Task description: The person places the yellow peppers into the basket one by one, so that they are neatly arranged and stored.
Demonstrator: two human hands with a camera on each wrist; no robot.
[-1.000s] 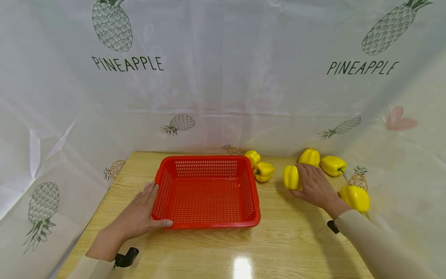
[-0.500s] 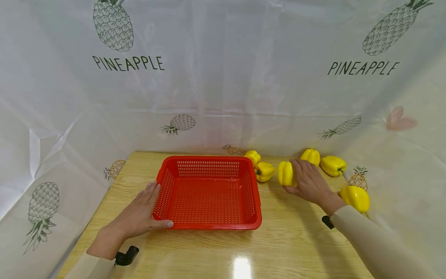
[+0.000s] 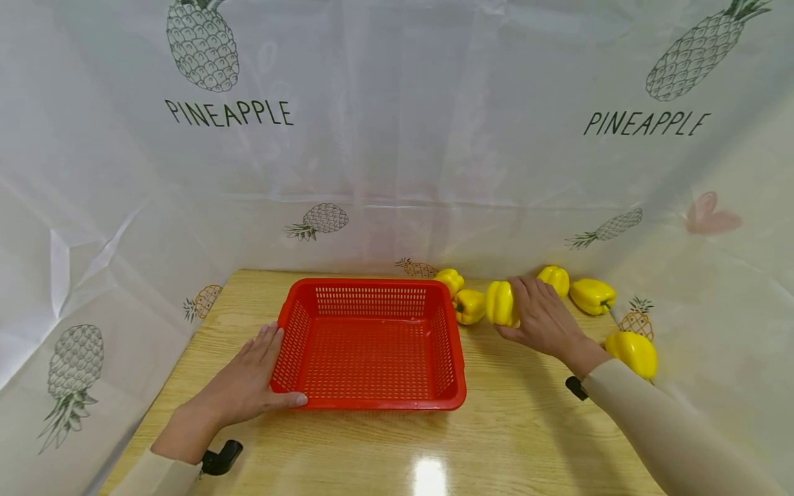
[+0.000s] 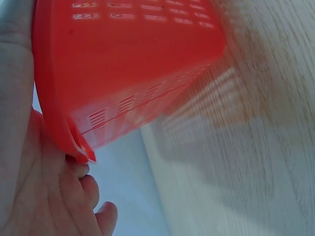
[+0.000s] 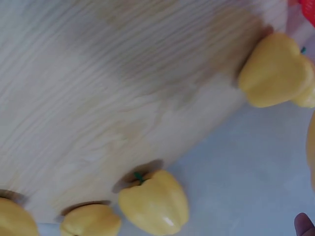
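Note:
A red plastic basket [image 3: 378, 403] with slotted walls stands on the table in the head view. My left hand [image 3: 245, 382] rests on its left rim with fingers extended, the thumb lying along the near rim. The left wrist view shows the palm against the basket corner [image 4: 133, 64]. To the right of the basket, my right hand [image 3: 542, 320] grips a yellow bell pepper [image 3: 500, 303] above the table. Only a sliver of that pepper [image 5: 311, 147] and one fingertip [image 5: 304, 226] enter the right wrist view.
Two yellow bell peppers [image 3: 470, 307] lie beside the basket's far right corner. Farther right lie three others, two at the back [image 3: 592, 296] and one near the right edge [image 3: 631, 355]. A pineapple-printed sheet [image 3: 397, 138] hangs behind the wooden table [image 3: 347, 455].
My right hand has carried the bell pepper leftward and slightly farther back, nearer the two peppers beside the basket. My left hand and the basket have barely moved.

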